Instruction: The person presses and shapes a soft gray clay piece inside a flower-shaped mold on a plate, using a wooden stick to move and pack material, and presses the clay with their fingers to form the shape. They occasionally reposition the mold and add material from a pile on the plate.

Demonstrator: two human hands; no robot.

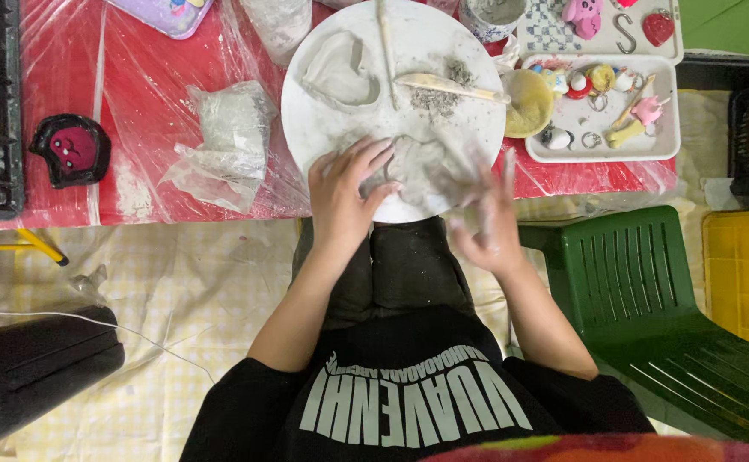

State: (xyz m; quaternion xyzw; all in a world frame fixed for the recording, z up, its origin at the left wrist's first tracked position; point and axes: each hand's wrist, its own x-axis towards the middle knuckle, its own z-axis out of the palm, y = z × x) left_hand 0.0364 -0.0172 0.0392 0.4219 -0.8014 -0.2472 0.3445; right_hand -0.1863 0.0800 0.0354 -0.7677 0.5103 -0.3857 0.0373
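Two clay-smeared hands — left hand (pixel 342 192), right hand (pixel 480 214), both open-fingered — on grey clay (pixel 413 162) atop plastic-covered red table (pixel 143 94).

Single head-worn view, looking steeply down from close above the left hand (pixel 344 192) and right hand (pixel 481 214); table edge beyond them.

Grey clay (pixel 413 162), white round board (pixel 323 111)

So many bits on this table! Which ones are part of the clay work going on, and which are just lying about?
In use: left hand and right hand on the grey clay piece; round white board; wooden tool; shaped clay slab.

Lying about: tray of small trinkets, red-and-black dish, bagged clay, green chair.
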